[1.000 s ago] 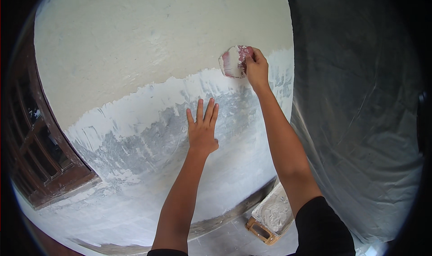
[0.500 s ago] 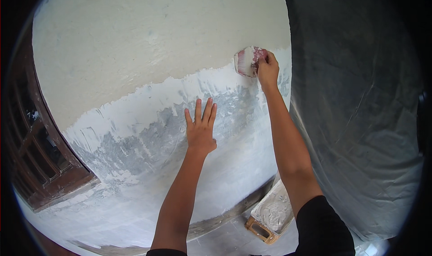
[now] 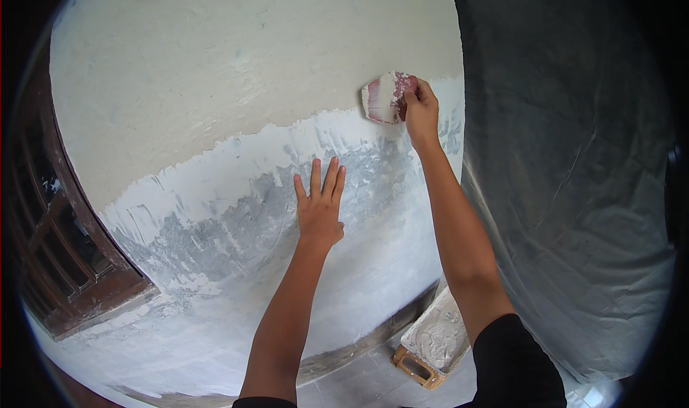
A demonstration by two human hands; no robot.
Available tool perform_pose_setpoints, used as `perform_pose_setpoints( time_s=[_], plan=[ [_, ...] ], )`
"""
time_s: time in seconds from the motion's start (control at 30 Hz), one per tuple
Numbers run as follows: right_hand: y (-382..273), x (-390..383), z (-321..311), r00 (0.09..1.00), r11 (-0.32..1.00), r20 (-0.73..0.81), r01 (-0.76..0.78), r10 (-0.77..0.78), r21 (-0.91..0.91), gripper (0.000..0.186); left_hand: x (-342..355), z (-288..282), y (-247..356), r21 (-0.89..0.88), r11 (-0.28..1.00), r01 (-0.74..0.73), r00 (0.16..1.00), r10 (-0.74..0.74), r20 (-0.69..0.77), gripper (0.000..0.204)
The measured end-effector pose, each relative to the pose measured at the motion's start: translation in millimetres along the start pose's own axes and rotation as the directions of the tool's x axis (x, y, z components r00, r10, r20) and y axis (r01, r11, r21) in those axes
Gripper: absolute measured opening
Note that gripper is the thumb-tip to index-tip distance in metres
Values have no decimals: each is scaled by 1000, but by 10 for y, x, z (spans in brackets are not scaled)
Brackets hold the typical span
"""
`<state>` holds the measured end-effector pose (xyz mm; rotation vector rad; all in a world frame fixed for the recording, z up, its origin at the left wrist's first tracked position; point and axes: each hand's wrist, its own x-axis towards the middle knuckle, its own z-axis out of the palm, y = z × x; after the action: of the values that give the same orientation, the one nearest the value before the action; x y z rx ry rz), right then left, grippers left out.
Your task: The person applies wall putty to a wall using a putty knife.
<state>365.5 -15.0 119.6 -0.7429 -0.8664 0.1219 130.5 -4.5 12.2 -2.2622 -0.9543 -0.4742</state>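
My right hand (image 3: 423, 114) grips a reddish plastic putty scraper (image 3: 385, 99) smeared with pale putty. Its broad blade lies against the wall (image 3: 237, 63), just above the border between the cream upper coat and a bright white band. Lower and to the left, my left hand (image 3: 321, 205) rests with fingers spread on the grey, patchy part of the wall and holds nothing. Beneath the white band the surface shows grey streaks, fading to thin white near the floor.
A brown wooden window frame (image 3: 93, 279) borders the wall at left. Grey plastic sheeting (image 3: 574, 193) hangs along the right side. On the tiled floor, below my right arm, a tray of wet putty (image 3: 439, 336) sits on a yellowish-brown stool (image 3: 416, 368).
My right hand and the scraper have shifted slightly left along the wall. The left hand stays in the same place.
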Motion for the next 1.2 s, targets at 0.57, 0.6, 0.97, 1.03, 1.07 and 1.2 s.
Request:
perform_pose_setpoints(
  time_s=[0.57, 0.6, 0.97, 1.03, 1.07, 1.2],
  plan=[
    [86, 116, -6, 987, 933, -57, 120, -147, -339, 28, 13, -8, 23, 36, 999, -6, 1000, 5, 14, 122],
    [89, 121, -80, 986, 970, -118, 86, -116, -229, 27, 17, -13, 35, 35, 999, -10, 1000, 10, 20, 122],
    [98, 8, 182, 995, 971, -62, 67, -83, -229, 28, 7, -23, 30, 39, 999, -3, 1000, 2, 9, 123],
    [88, 40, -4, 972, 979, -225, 18, -64, -203, 27, 11, -104, 53, 2, 999, 37, 995, -37, 96, 122],
    [108, 73, -96, 967, 988, -243, 35, -72, -151, 26, 16, -124, 66, 2, 999, 36, 994, -36, 102, 122],
    [61, -66, 36, 996, 997, -57, 72, -71, 16, 23, 3, -108, 47, 7, 999, 40, 994, -40, 99, 122]
  ],
)
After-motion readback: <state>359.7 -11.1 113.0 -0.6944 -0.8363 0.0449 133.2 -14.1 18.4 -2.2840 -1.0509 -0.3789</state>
